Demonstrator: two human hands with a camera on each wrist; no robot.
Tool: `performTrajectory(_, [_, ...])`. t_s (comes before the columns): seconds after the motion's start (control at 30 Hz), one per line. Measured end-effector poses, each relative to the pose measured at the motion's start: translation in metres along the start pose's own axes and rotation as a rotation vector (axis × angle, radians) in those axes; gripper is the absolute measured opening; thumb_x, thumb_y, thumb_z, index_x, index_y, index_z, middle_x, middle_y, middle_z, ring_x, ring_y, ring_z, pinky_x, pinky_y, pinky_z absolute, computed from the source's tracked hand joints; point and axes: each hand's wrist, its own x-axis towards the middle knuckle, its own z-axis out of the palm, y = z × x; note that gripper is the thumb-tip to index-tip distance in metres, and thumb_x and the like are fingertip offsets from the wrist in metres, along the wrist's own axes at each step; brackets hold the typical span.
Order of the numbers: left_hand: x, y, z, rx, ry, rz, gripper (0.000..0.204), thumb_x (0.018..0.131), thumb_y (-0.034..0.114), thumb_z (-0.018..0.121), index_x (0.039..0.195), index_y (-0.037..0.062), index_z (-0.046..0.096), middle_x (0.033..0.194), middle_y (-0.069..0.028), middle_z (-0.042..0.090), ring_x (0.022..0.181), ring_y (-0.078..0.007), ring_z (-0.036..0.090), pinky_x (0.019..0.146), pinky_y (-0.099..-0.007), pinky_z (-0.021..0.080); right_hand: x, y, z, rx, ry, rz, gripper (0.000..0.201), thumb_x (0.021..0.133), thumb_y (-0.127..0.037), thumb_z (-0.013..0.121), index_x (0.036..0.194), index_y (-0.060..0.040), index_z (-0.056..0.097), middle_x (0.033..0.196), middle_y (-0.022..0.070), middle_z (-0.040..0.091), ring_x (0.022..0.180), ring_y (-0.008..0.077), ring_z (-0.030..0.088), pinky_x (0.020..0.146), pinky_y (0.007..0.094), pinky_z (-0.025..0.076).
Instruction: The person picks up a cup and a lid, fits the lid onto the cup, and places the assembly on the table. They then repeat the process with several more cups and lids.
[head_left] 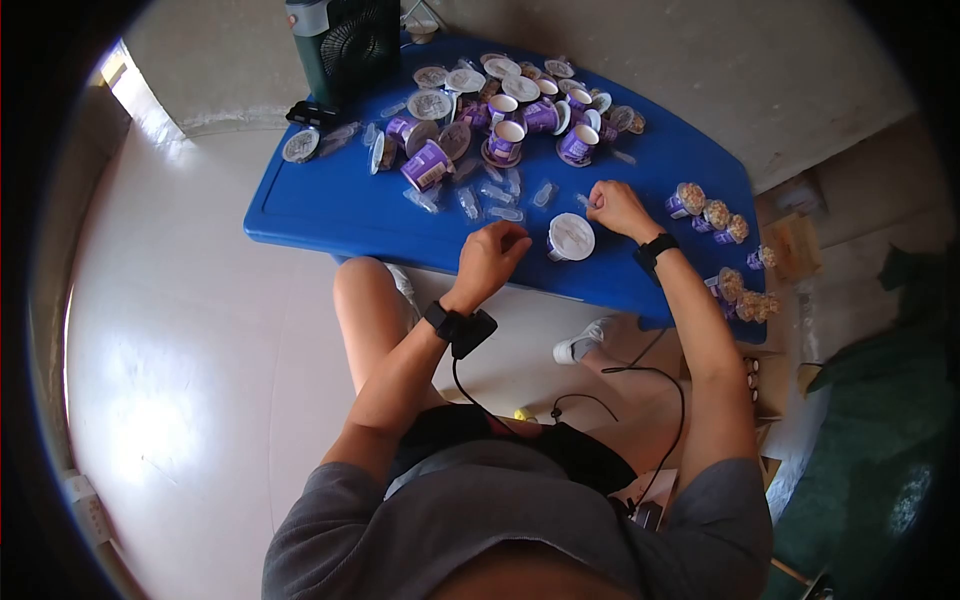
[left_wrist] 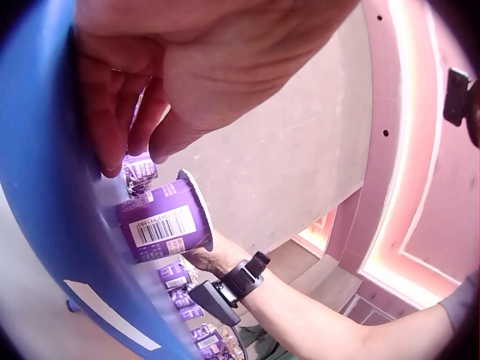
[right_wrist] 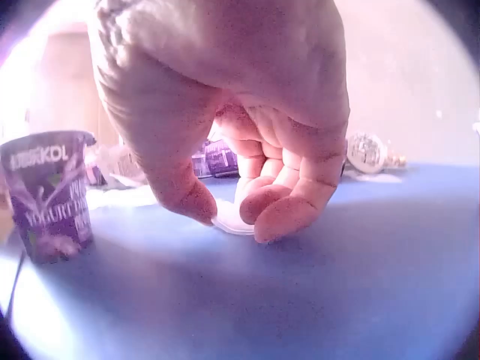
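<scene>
A purple yogurt cup (head_left: pixel 573 237) with a white foil lid stands upright near the table's front edge, between the hands. My right hand (head_left: pixel 618 210) is to the right of it, thumb and fingertips pinching a small clear plastic spoon (right_wrist: pixel 234 223) low over the table. To the left of the cup, my left hand (head_left: pixel 491 262) hangs with loosely bent fingers and no object showing in its grasp. In the left wrist view its fingertips (left_wrist: pixel 112 166) are down close to the blue surface, beside the cup's barcode side (left_wrist: pixel 166 223).
Several wrapped clear spoons (head_left: pixel 469 203) lie left of the cup. Behind them is a pile of purple cups (head_left: pixel 428 165) and clear-domed lids (head_left: pixel 430 103). Cups topped with cereal (head_left: pixel 686 199) stand along the right side of the blue table (head_left: pixel 350 210). A fan (head_left: pixel 350 45) stands back left.
</scene>
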Motion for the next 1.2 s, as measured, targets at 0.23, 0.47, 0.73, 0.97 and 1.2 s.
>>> performTrajectory(0.23, [-0.002, -0.006, 0.001, -0.004, 0.013, 0.049, 0.019, 0.081, 0.017, 0.068, 0.091, 0.0016, 0.067, 0.079, -0.0142, 0.068, 0.070, -0.0272, 0.067, 0.065, -0.0348, 0.051, -0.018, 0.013, 0.002, -0.113, 0.305, -0.118, 0.015, 0.079, -0.015, 0.062, 0.084, -0.0025, 0.055, 0.071, 0.0161, 0.061, 0.068, 0.0352, 0.062, 0.060, 0.0428, 0.048])
performTrajectory(0.47, [-0.003, 0.001, 0.001, 0.057, 0.009, 0.084, 0.018, 0.083, 0.015, 0.067, 0.093, 0.0003, 0.066, 0.078, -0.0118, 0.068, 0.067, -0.0207, 0.065, 0.061, -0.0302, 0.050, -0.072, -0.081, -0.012, -0.067, 0.493, -0.274, 0.012, 0.078, -0.007, 0.066, 0.089, -0.0050, 0.061, 0.076, 0.0091, 0.056, 0.067, 0.0254, 0.060, 0.057, 0.0361, 0.048])
performTrajectory(0.73, [-0.004, 0.001, 0.000, 0.041, 0.035, 0.093, 0.018, 0.081, 0.018, 0.068, 0.091, 0.0023, 0.068, 0.083, -0.0127, 0.070, 0.074, -0.0272, 0.068, 0.066, -0.0340, 0.052, -0.097, -0.092, 0.005, -0.222, 0.442, -0.384, 0.023, 0.078, -0.009, 0.068, 0.100, -0.0050, 0.064, 0.082, 0.0085, 0.052, 0.073, 0.0247, 0.059, 0.064, 0.0359, 0.049])
performTrajectory(0.97, [-0.004, 0.004, 0.001, 0.058, 0.029, 0.081, 0.018, 0.081, 0.017, 0.068, 0.091, 0.0016, 0.067, 0.083, -0.0135, 0.070, 0.074, -0.0272, 0.068, 0.066, -0.0331, 0.052, -0.093, -0.082, 0.000, 0.141, 0.273, -0.252, 0.034, 0.079, -0.011, 0.069, 0.111, -0.0033, 0.061, 0.082, 0.0091, 0.057, 0.072, 0.0252, 0.060, 0.062, 0.0345, 0.048])
performTrajectory(1.2, [-0.004, 0.007, 0.000, 0.056, 0.019, 0.070, 0.018, 0.081, 0.016, 0.068, 0.091, 0.0013, 0.067, 0.083, -0.0137, 0.070, 0.075, -0.0267, 0.068, 0.066, -0.0327, 0.052, -0.091, -0.093, 0.002, 0.293, 0.260, 0.083, 0.042, 0.079, -0.010, 0.070, 0.119, -0.0053, 0.057, 0.080, 0.0103, 0.060, 0.068, 0.0217, 0.059, 0.063, 0.0330, 0.048])
